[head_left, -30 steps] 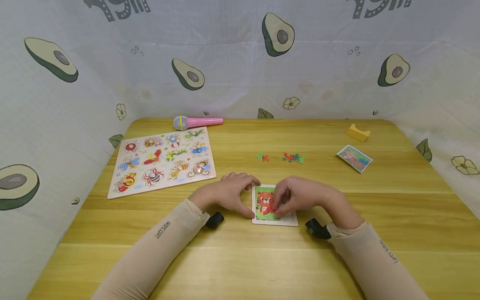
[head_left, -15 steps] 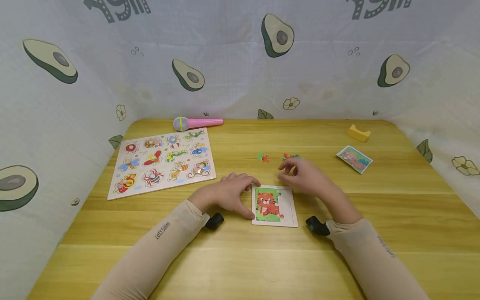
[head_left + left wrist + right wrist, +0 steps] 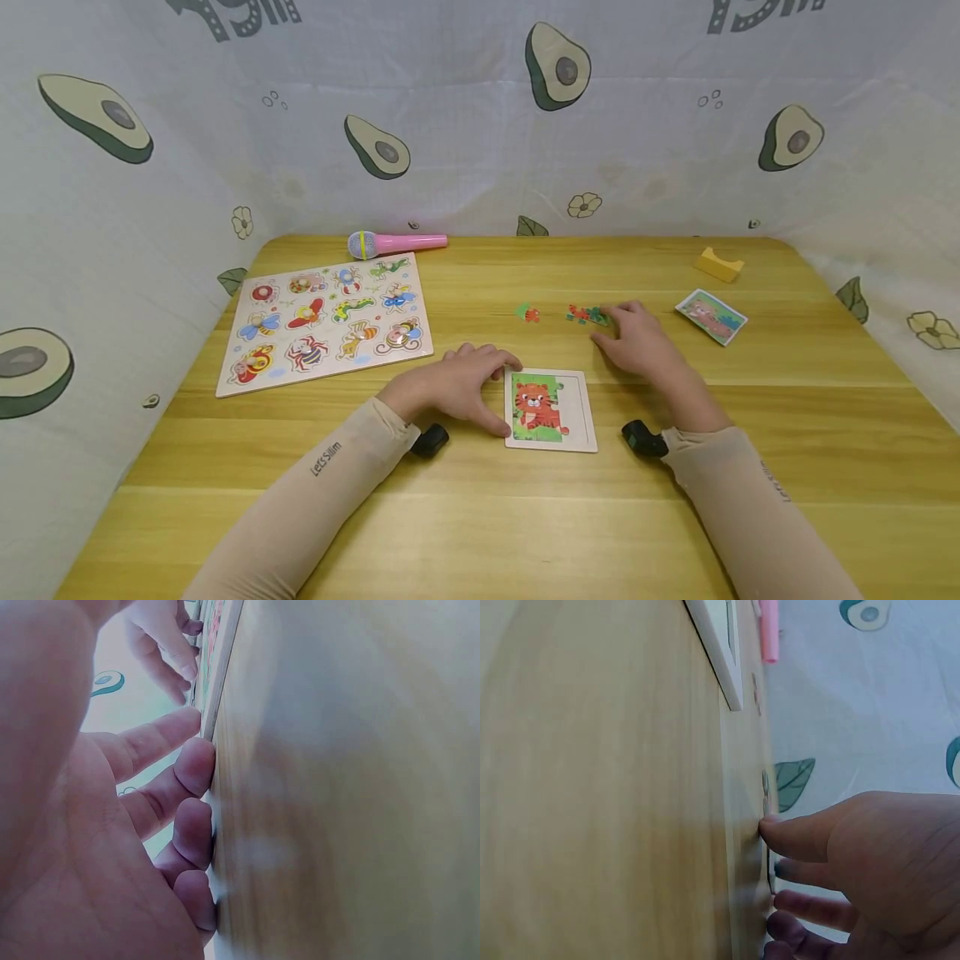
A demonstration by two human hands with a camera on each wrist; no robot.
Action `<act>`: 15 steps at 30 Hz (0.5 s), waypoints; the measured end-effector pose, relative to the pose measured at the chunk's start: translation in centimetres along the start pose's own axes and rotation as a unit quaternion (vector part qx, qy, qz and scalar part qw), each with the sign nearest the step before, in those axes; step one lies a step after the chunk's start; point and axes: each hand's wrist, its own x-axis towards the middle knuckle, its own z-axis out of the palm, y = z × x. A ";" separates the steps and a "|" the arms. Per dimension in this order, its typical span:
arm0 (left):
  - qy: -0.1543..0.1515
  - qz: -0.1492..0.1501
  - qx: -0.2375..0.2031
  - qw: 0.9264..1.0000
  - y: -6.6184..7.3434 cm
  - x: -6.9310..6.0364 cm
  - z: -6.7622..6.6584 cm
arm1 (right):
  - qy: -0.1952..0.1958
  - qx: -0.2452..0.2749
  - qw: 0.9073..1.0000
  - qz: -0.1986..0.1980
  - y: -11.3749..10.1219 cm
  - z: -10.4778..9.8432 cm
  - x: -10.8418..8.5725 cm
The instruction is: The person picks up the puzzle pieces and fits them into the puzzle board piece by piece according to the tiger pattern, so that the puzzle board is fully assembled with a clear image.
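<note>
Reaching for loose puzzle pieces beside a part-filled tray

Head view: the puzzle tray (image 3: 579,408) is laid flat on the tabletop (image 3: 480,517); its left part is filled with fitted tiger pieces (image 3: 535,404), its right part unfilled. Its left side is touched by the left hand (image 3: 467,385), thumb and index finger spread between the corners. Beyond the tray, a single loose piece (image 3: 529,313) and a loose cluster (image 3: 577,313) are laid; the cluster's green end is touched by the right hand (image 3: 637,337). Insect pieces (image 3: 305,314) are held in a peg board (image 3: 232,354). Handling, as judged: pieces light, thin, stiff, easily slid; best taken by opposite edges, tabs spared from bending.

Left wrist view: the index fingertip is set against the tray's edge; the other fingers are bent towards the tabletop.

Right wrist view: thumb (image 3: 787,836) and fingers are parted beside a thin edge; no pinch is shown.
</note>
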 end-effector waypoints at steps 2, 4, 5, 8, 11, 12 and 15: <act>0.000 0.000 0.000 1.000 0.0 0.0 0.0 | 0.002 0.001 1.000 -0.005 0.1 0.0 0.0; 0.001 0.000 -0.002 1.000 0.0 0.0 0.0 | 0.007 0.007 1.000 -0.009 0.2 -0.1 -0.1; 0.001 0.000 -0.002 1.000 0.0 0.0 0.0 | 0.009 0.011 1.000 -0.010 0.2 -0.1 -0.1; 0.000 -0.001 -0.005 1.000 0.0 0.0 0.0 | 0.014 0.019 1.000 -0.011 0.3 -0.2 -0.2; 0.000 -0.001 -0.005 1.000 0.0 0.0 0.0 | 0.016 0.024 1.000 -0.012 0.4 -0.3 -0.2; 0.000 -0.001 -0.005 1.000 0.1 0.0 0.0 | 0.016 0.025 0.999 -0.013 0.5 -0.3 -0.3; 0.000 0.000 -0.004 1.000 0.0 0.0 0.0 | 0.017 0.030 0.999 -0.014 0.5 -0.4 -0.3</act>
